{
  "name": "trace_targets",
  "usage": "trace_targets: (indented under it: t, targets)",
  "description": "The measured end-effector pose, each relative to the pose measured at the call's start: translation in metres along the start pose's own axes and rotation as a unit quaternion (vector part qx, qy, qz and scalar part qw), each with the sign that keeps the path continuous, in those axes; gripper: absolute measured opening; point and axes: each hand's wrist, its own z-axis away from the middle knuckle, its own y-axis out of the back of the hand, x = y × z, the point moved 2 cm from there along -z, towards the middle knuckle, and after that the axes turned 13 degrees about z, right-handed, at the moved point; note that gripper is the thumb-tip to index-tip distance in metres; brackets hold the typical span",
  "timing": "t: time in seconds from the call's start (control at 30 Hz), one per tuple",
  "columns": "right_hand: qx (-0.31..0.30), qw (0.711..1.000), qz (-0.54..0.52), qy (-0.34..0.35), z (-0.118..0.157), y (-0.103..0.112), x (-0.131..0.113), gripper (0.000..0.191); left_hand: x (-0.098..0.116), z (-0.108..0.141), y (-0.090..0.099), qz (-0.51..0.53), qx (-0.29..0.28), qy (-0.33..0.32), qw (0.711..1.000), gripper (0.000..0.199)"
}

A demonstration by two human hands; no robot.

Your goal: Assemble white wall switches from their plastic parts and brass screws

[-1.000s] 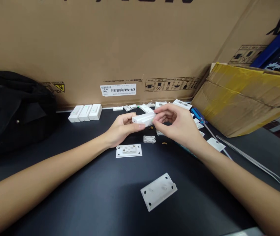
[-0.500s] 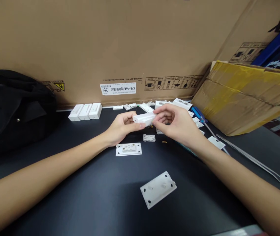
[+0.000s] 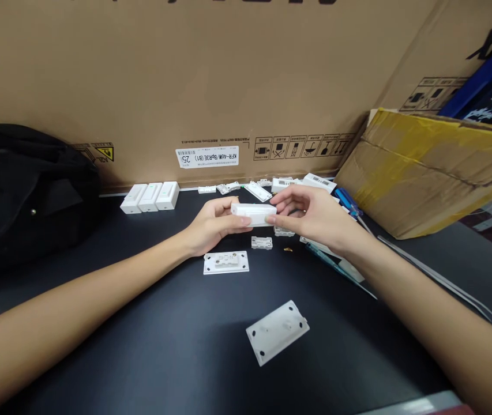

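Observation:
Both hands hold a white plastic switch housing (image 3: 252, 215) in the air above the dark tabletop, its long side facing me. My left hand (image 3: 217, 225) is closed on its left end, thumb on the near face. At the right end, my right hand (image 3: 304, 212) pinches it with the thumb in front and the fingers curled behind, partly hidden. Just below lies a small white terminal block (image 3: 262, 242). A white backplate with a block on it (image 3: 226, 262) is left of that, and a bare white backplate (image 3: 277, 332) lies nearer me.
Three white switches (image 3: 150, 197) stand in a row at the back left, beside a black bag (image 3: 29, 196). Loose white parts (image 3: 258, 191) lie along the large cardboard box (image 3: 185, 75). A blue-handled screwdriver (image 3: 346, 202) and a taped carton (image 3: 427, 173) are on the right.
The housing has turned so more of its broad face shows toward me. My right hand's fingers have loosened and spread slightly behind it. The view has tilted a little.

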Motion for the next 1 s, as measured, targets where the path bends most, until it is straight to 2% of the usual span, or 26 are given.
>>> trace_targets:
  t: [0.23, 0.53, 1.0]
  targets:
    - [-0.074, 0.993, -0.083, -0.046, 0.0019, -0.004, 0.0007, 0.038, 0.0018, 0.0009, 0.0026, 0.019, -0.003, 0.011, 1.0, 0.04]
    - [-0.059, 0.995, -0.083, -0.012, 0.0044, -0.0058, -0.005, 0.039, 0.003, 0.0024, 0.0018, 0.021, 0.0, 0.02, 1.0, 0.043]
    - [-0.08, 0.993, -0.079, -0.019, 0.0036, -0.0037, -0.0043, 0.037, 0.0053, 0.0022, -0.0009, 0.028, 0.014, 0.021, 0.999, 0.041]
